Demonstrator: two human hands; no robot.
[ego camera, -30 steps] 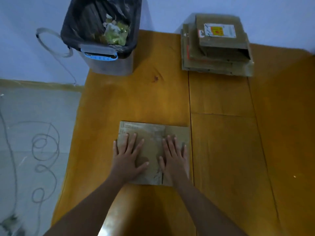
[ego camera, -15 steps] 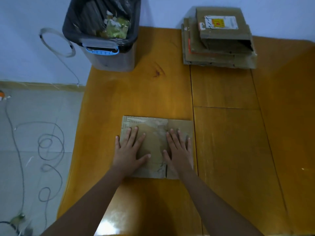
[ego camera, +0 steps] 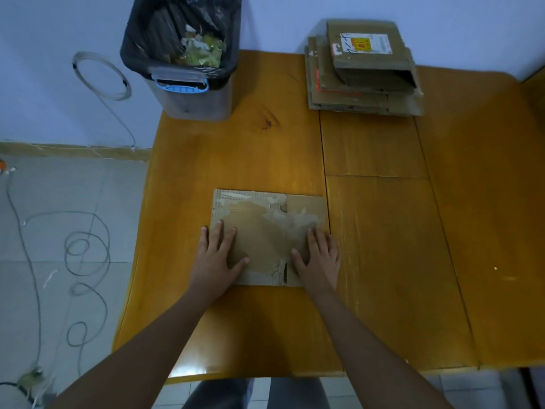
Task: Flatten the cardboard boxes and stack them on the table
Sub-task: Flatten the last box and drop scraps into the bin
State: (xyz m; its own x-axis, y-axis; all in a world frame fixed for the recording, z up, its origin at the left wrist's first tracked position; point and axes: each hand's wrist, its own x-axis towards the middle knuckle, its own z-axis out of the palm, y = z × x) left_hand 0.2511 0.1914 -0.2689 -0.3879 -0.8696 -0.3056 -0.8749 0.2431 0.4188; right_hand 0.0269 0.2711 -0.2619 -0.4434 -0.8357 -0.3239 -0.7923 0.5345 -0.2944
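Both your hands are down flat on the flattened cardboard box (ego camera: 267,231), which lies on the near-middle part of the wooden table (ego camera: 383,231). Your left hand (ego camera: 216,258) is spread open, fingers straight and pointing away from you, thumb stuck out to the side, palm pressing the left half of the cardboard; its outer edge hangs a bit past the box's left side. Your right hand (ego camera: 318,258) is open the same way, fingers straight and close together, resting over the right edge of the cardboard near the seam in the tabletop. Neither hand has hold of anything, they're just pressing.

The box's top face has its paper layer torn off in patches, so you get pale ragged bits and some exposed corrugation along the far edge. There's a slit in the near edge between your hands.

Over at the far side against the wall sits a stack of flattened boxes (ego camera: 362,84), and the top one has a shipping label (ego camera: 364,44) too blurry to read. A lined trash bin (ego camera: 182,54) full of scraps stands at the far left corner. Cables (ego camera: 85,255) loop on the floor to the left, hard to follow in the dim light. Your forearms get cut off by the bottom of the view.
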